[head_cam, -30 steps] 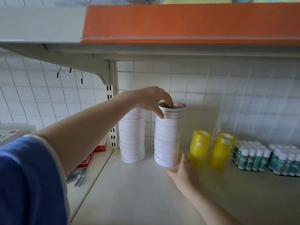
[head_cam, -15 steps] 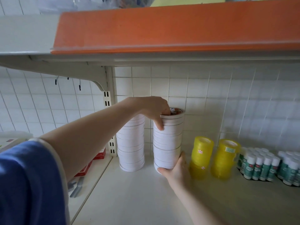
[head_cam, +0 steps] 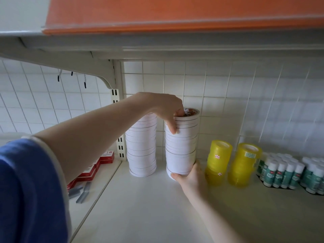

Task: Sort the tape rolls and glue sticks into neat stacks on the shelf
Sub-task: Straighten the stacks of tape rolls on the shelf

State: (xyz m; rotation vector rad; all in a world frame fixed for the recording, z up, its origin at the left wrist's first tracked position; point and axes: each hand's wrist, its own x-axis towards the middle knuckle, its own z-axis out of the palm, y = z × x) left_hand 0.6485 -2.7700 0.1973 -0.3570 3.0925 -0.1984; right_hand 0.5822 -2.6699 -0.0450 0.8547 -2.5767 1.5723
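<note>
A stationery shop: slotted-upright shelf (head_cam: 140,207) stocked with glue sticks (head_cam: 280,174), tape stacks (head_cam: 142,148) and boxed staples (head_cam: 105,157).

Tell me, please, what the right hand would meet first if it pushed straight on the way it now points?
The right hand already holds the base of the taller white tape stack, so that stack comes first. Behind it the tiled wall probably follows, though depth is unclear.

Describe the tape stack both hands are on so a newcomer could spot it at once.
On the white shelf below the orange-edged shelf, two white tape stacks stand by the tiled wall. It is the right white stack, beside the yellow tape stacks. Unlike its neighbour, the left white stack, the left hand grips its top and the right hand holds its base.
</note>
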